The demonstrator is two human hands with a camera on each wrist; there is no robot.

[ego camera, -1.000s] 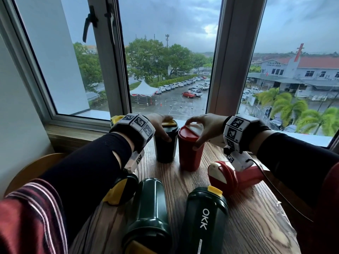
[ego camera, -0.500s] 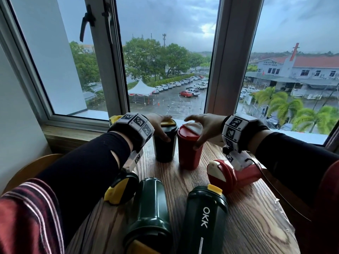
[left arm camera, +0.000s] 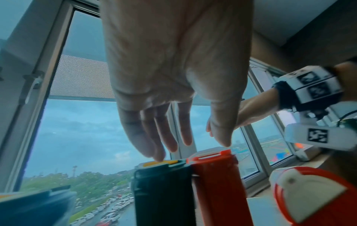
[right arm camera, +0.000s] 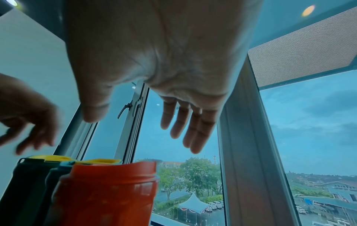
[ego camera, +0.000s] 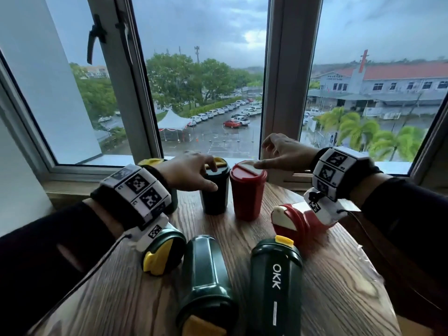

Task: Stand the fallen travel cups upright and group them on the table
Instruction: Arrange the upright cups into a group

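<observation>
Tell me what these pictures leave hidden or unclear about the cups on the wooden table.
- Third upright dark green cup with yellow lid: head view, body hidden behind the left hand and its wristband.
- Fallen red cup with cream lid: head view, base hidden by the right wrist camera.
- Nearest fallen dark green cup: head view, lid cut off by the bottom edge.
- Right hand: whether its thumb touches the upright red cup is unclear.

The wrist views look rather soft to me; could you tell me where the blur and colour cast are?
Left wrist view: blue cast, the red cup sharp, the fallen cup soft. Right wrist view: same cast, the left hand motion-smeared, the red cup blurred up close. Head view: window frames bowed.
</observation>
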